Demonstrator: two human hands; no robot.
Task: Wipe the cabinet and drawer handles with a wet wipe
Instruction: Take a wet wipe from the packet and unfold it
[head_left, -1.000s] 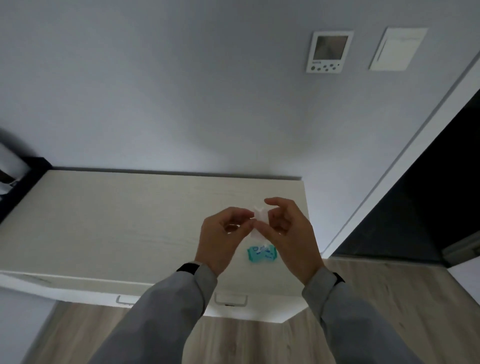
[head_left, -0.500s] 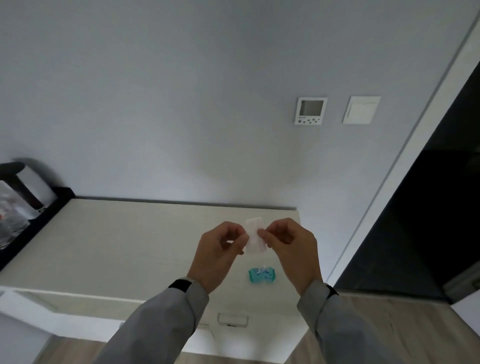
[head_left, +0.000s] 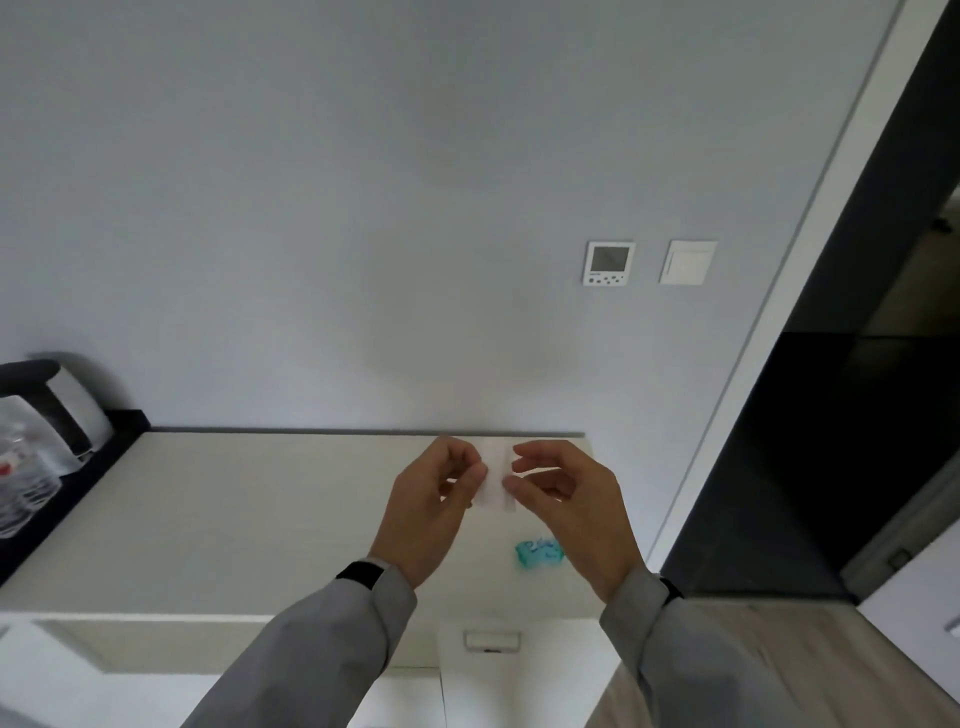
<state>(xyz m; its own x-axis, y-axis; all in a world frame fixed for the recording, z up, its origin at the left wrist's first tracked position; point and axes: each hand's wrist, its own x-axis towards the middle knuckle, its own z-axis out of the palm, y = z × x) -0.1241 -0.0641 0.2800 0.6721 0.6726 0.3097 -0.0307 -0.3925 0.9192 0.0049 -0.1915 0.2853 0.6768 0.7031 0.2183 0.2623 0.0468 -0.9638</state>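
A small white wet wipe (head_left: 496, 480) is held folded between both hands above the light wooden cabinet top (head_left: 234, 519). My left hand (head_left: 431, 506) pinches its left edge and my right hand (head_left: 571, 504) pinches its right edge. A teal wipe packet (head_left: 538, 554) lies on the cabinet top just below my right hand. One pale drawer handle (head_left: 491, 640) shows on the cabinet front beneath the hands; other handles are hidden by my grey sleeves.
A black tray (head_left: 67, 488) at the far left carries a kettle (head_left: 57, 410) and a clear plastic bottle (head_left: 21, 483). A thermostat (head_left: 609, 263) and a light switch (head_left: 688, 262) sit on the grey wall. A dark doorway (head_left: 852, 415) opens to the right.
The view has tilted upward, showing more wall. The hands have drawn slightly apart, spreading the wipe from a crumpled bit into a flatter strip.
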